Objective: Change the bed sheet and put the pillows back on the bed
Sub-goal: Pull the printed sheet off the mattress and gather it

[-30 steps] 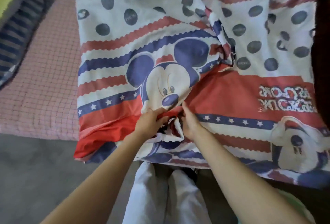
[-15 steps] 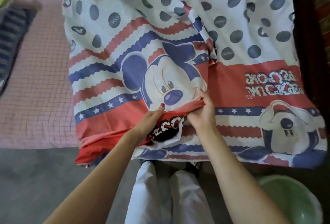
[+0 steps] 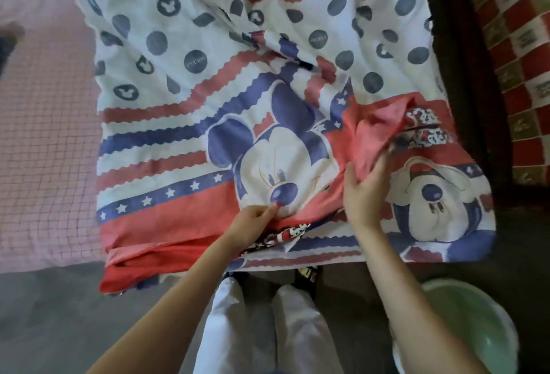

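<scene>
— Where do we have the bed sheet (image 3: 166,123) at this moment?

— It lies spread over the bed (image 3: 44,141), its near edge hanging off the side toward our legs (image 3: 259,329). It is the printed one, with cartoon mouse faces, navy dots on white farther up, and red and blue wavy stripes with a band of stars.

— And our left hand (image 3: 250,224)?

— Its grip is closed small: thumb and fingers pinch the cloth just under the nose of the middle mouse face, at the folded red edge.

— The right hand (image 3: 364,192)?

— It sits just right of the left, near the second mouse face. Its thumb and curled fingers have hold of a loose fold of plain red cloth, lifted off the layer below. The fingertips are blurred, so we cannot tell how tightly they close.

— What lies under the sheet?

— A pink checked cover shows on the bed to our left. Layers of the sheet bunch at the near edge, red at the bottom corner.

— Anything else around us?

— A pale green basin (image 3: 464,329) stands on the dark floor by our right leg, and a wall of red and patterned tiles (image 3: 518,46) rises on the right.
</scene>
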